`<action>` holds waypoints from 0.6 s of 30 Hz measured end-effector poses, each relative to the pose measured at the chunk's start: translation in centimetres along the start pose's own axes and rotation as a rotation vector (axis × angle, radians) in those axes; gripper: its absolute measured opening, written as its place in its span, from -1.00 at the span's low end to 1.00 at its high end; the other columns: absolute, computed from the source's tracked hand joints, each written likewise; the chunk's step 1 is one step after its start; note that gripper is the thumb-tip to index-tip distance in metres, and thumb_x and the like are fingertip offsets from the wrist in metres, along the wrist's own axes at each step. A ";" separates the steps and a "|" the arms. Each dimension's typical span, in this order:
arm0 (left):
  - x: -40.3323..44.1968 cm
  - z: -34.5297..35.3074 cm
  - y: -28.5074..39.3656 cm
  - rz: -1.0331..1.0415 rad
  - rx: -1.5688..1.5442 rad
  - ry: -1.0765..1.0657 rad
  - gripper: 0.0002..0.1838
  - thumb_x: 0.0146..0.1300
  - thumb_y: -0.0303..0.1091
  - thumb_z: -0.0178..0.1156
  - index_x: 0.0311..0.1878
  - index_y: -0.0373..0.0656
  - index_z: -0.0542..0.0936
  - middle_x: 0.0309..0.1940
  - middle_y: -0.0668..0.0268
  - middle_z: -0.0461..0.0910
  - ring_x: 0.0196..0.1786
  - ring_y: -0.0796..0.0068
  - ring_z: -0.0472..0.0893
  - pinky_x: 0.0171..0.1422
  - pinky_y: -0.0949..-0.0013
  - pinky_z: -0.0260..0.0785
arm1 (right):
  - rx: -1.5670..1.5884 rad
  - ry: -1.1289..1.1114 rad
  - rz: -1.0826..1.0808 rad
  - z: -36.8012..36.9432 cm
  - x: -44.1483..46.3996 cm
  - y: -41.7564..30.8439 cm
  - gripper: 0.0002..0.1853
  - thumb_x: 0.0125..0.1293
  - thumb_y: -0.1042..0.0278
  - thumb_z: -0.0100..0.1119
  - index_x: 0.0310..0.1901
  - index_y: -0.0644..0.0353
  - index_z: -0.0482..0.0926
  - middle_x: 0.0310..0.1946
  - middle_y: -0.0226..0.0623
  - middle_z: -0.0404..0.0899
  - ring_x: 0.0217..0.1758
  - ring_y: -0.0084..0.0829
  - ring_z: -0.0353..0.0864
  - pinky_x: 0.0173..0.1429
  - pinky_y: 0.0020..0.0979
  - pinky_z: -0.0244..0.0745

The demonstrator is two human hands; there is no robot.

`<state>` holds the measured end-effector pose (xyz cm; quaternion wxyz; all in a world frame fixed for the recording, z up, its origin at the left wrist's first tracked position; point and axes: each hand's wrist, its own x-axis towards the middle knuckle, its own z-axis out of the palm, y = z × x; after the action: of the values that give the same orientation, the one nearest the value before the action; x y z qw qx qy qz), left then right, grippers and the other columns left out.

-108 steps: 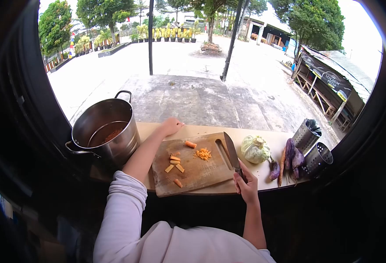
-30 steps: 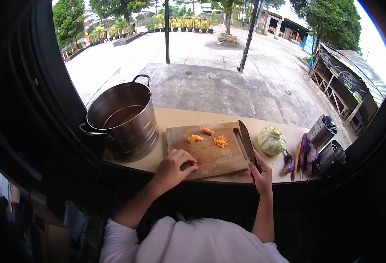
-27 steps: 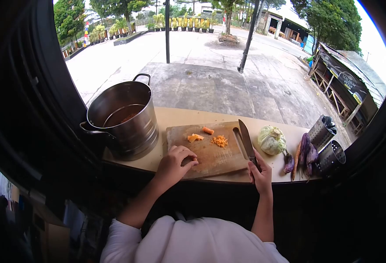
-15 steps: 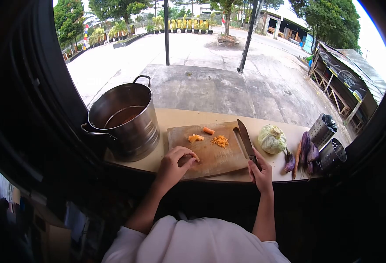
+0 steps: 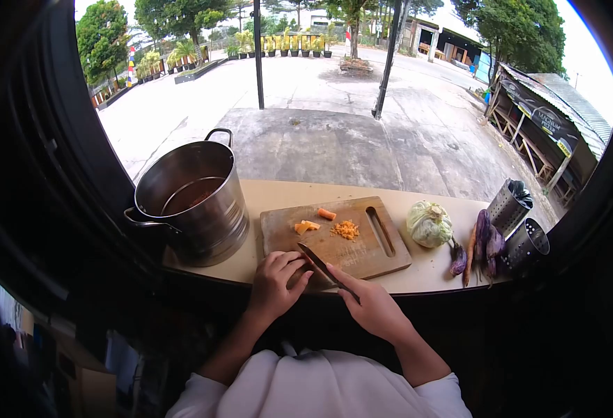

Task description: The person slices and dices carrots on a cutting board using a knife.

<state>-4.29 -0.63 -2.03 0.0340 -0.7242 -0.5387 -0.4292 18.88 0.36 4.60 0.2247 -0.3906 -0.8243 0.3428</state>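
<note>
On the near left part of the wooden cutting board [image 5: 365,262], my left hand [image 5: 277,282] is closed with its fingertips down; what it holds is hidden behind the fingers. My right hand [image 5: 372,306] grips the handle of a knife [image 5: 320,266], whose blade slants up and left beside my left fingertips. Farther back on the board lie some orange carrot slices [image 5: 307,226], a carrot chunk [image 5: 326,214] and a small pile of chopped carrot [image 5: 346,230].
A large steel pot [image 5: 212,209] stands left of the board. To the right are a cabbage [image 5: 429,224], purple eggplants [image 5: 484,240], a long carrot [image 5: 470,256] and two perforated metal holders [image 5: 525,245] on the counter [image 5: 278,188].
My right hand has brought the knife left from the board's right side to beside my left fingertips. The view has shifted slightly. Earlier, my left hand came back from the far edge.
</note>
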 end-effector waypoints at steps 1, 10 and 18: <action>-0.1 0.0 0.0 -0.003 0.008 -0.004 -0.73 0.32 -0.21 0.39 -0.03 -0.18 0.75 0.04 0.27 0.70 0.14 0.16 0.61 0.27 0.10 0.48 | -0.026 -0.006 0.003 0.0 -0.1 -0.1 -0.41 0.55 0.40 0.05 0.58 -0.06 0.32 -0.13 0.21 0.68 -0.04 0.19 0.68 0.08 -0.02 0.56; -0.2 0.0 0.0 0.008 0.043 -0.003 -0.73 0.31 -0.22 0.39 -0.01 -0.15 0.76 -0.01 0.30 0.71 0.11 0.19 0.62 0.26 0.12 0.47 | -0.388 -0.098 0.013 0.0 0.0 -1.1 -0.32 0.51 0.43 0.00 0.64 0.00 0.18 -0.37 0.00 0.64 -0.32 0.00 0.71 -0.16 -0.04 0.62; -0.3 0.0 0.2 0.025 0.045 -0.003 -0.77 0.25 -0.35 0.38 -0.05 -0.16 0.74 -0.07 0.26 0.71 0.09 0.14 0.63 0.24 0.12 0.49 | -0.421 -0.095 0.039 0.6 0.5 -1.3 -0.35 0.57 0.39 -0.02 0.64 -0.06 0.18 -0.36 0.03 0.65 -0.32 0.05 0.69 -0.17 0.00 0.57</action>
<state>-4.16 -0.93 -2.18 0.0550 -0.7304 -0.5393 -0.4154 17.53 -0.04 5.27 0.0922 -0.4282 -0.8797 0.1853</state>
